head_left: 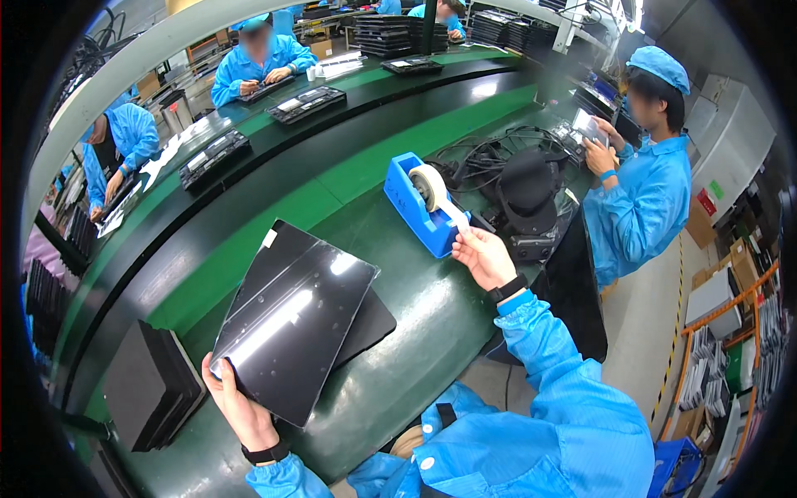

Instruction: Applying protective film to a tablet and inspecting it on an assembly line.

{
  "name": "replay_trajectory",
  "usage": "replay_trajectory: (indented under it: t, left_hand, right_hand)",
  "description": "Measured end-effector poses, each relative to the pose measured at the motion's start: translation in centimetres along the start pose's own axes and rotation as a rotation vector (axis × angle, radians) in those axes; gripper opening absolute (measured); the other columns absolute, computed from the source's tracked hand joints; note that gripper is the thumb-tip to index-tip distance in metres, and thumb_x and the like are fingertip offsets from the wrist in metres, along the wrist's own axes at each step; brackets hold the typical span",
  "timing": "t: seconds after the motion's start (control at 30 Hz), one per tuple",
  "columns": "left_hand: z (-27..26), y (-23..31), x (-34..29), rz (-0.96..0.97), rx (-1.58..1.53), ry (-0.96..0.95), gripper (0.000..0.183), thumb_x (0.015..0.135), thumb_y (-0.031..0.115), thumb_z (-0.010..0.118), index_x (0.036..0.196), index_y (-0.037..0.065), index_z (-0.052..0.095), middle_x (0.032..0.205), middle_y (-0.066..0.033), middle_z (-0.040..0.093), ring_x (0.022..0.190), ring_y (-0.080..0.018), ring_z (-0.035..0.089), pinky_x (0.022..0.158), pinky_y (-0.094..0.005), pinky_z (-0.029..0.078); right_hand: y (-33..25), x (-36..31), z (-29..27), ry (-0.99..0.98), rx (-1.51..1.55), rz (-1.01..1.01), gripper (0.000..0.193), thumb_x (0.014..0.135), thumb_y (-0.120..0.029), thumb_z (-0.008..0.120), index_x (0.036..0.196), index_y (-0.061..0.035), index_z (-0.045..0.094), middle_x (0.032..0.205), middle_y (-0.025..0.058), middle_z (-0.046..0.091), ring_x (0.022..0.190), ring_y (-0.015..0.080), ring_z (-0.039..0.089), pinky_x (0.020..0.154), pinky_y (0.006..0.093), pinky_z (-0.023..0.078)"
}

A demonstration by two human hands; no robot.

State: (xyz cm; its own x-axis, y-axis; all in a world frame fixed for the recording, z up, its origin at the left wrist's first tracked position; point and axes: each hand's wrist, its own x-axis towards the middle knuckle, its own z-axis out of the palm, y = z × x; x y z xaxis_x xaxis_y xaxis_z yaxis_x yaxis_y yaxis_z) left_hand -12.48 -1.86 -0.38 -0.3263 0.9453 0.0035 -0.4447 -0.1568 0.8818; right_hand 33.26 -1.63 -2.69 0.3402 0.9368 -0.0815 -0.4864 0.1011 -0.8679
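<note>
While left fingers (227, 378) grip the glossy black panel (290, 328) over the tabletop (423, 307), right fingers (469, 239) pinch white tape (456, 214) at the blue dispenser (411, 214). Can't tell if panel touches dark slab (370, 322) beneath.

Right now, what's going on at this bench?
A person's left hand grips a glossy black rectangular panel at its near-left edge; the panel overlaps a darker flat black piece on the shiny green worktop. The right hand pinches the end of a white strip of tape, which runs back to the roll in a blue plastic dispenser. A stack of black flat pieces sits to the left.
</note>
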Motion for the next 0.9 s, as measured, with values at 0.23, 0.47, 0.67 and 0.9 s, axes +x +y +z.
replay_trajectory:
  t: [0.23,0.47,0.67,0.9]
  left_hand:
    - [0.6,1.2,-0.6,-0.060,-0.004,0.050,0.037,0.094,0.016,0.058,0.127,0.008,0.044,0.110,-0.0079,0.059,0.099,-0.0176,0.056,0.087,-0.0317,0.046]
    - [1.7,0.5,-0.5,-0.021,-0.078,0.023,0.034,0.092,0.014,0.061,0.121,0.008,0.044,0.103,-0.0066,0.060,0.095,-0.0150,0.057,0.085,-0.0305,0.047]
    - [1.3,0.1,-0.4,0.008,-0.093,0.058,0.036,0.092,0.013,0.062,0.121,0.006,0.042,0.103,-0.0082,0.060,0.093,-0.0159,0.058,0.082,-0.0312,0.049]
    - [3.0,0.2,-1.3,0.048,-0.098,0.107,0.032,0.091,0.013,0.062,0.120,0.008,0.047,0.102,-0.0056,0.062,0.092,-0.0137,0.059,0.082,-0.0291,0.049]
  right_hand:
    - [-2.8,0.9,0.4,0.145,-1.116,-0.465,0.025,0.083,-0.021,0.071,0.091,0.0010,0.062,0.075,0.0084,0.066,0.067,0.0145,0.063,0.062,0.0276,0.051]
    - [-2.4,-5.9,6.3,-0.014,-0.605,-0.255,0.014,0.088,-0.009,0.063,0.096,0.0012,0.057,0.079,0.0052,0.064,0.070,0.0098,0.059,0.065,0.0240,0.049]
    - [3.1,-15.3,14.3,-0.460,-0.285,0.153,0.055,0.087,-0.002,0.062,0.135,0.0022,0.035,0.086,0.0112,0.066,0.076,0.0156,0.065,0.072,0.0286,0.054]
    - [8.4,-17.7,18.6,-0.478,-0.125,0.296,0.075,0.086,0.006,0.060,0.144,-0.0003,0.012,0.087,0.0151,0.065,0.080,0.0207,0.066,0.074,0.0326,0.055]
